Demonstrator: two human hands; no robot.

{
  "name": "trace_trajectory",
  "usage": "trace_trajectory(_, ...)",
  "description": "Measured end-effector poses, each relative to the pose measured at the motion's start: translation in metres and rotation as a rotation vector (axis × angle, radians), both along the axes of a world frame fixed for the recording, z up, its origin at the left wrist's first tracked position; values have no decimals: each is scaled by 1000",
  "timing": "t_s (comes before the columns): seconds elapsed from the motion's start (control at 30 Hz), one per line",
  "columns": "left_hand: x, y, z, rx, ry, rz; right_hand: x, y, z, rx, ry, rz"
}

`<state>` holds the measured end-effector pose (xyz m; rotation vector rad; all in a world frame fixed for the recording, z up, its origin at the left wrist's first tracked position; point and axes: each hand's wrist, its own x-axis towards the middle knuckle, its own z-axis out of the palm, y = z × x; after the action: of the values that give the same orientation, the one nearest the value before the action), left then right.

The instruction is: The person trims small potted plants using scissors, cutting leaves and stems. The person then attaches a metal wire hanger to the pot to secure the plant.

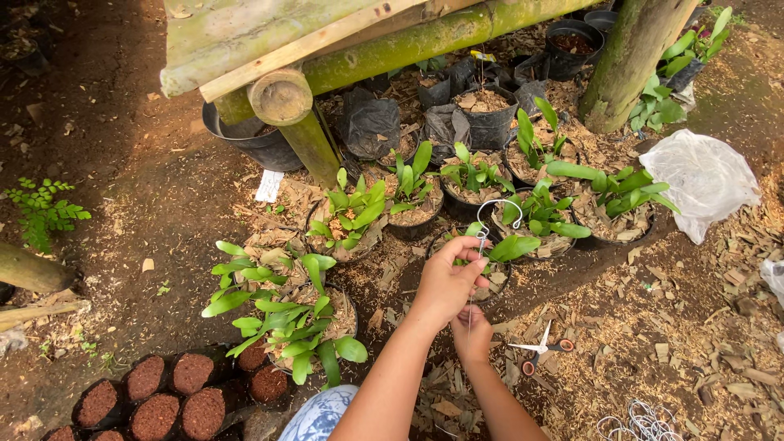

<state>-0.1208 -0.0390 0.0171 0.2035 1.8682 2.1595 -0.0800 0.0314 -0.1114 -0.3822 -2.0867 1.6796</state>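
left hand (445, 286) pinches a thin silver wire hanger (488, 224) mid-frame; right hand (472, 333) grips its lower end. red-handled scissors (539, 349) lie right; the black potted plant (490, 265) isn't hung yet.

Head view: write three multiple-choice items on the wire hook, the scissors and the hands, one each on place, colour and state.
1. Where are the scissors?
A. on the ground right of the hands
B. in a pot
C. on the bamboo

2. What colour are the scissors' handles?
A. blue
B. orange-red
C. green

3. What is the left hand doing?
A. lying flat on soil
B. pinching the wire hook
C. holding a leaf

Key: 1 A, they lie on wood chips beside the right hand; 2 B, both loops show orange-red; 3 B, its fingers close on the wire below the hook.
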Motion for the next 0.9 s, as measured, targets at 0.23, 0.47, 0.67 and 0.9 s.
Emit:
trace_trajectory(0.23, -4, -5, -4, 3, -5, -9, 6, 33, 9, 1078, 276, 157)
trace_trajectory(0.47, -2, -4, -1, 12, 28, -4, -14, 42, 7, 1102, 413, 283)
trace_trajectory(0.67, -2, -4, 3, 55, -9, 2, -20, 47, 3, 1040, 303, 317)
trace_trajectory(0.9, -3, -10, -2, 17, 30, 6, -14, 64, -6, 1081, -15, 430)
